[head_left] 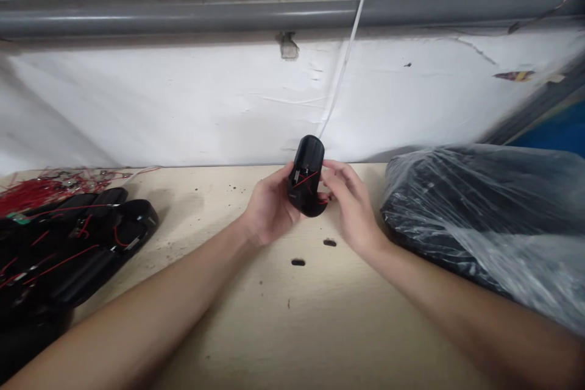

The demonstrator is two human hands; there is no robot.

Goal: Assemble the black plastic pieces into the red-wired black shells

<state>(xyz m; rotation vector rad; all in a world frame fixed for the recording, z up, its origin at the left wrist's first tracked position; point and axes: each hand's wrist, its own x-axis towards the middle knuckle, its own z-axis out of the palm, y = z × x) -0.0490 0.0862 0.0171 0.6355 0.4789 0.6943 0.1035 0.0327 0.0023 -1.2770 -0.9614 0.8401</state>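
Near the middle of the view, my left hand [270,210] is closed around the lower left side of a black plastic housing [311,152], holding it up above the table. Thin red wires [305,180] cross the hollow of the housing, beside a small metallic part. My right hand [350,201] is at the housing's right side, its fingers bent and pinched near the lower right edge, where a bit of red wire shows. The fingertips are partly hidden, so whether they grip the wire or the housing is unclear.
Several similar black housings [82,268] with red wires are piled at the left. Behind them lies a heap of red wires [46,189]. On the right sits a clear plastic bag [479,213] with dark contents. Two small dark oblong pieces [298,262] are on the wooden table [256,329].
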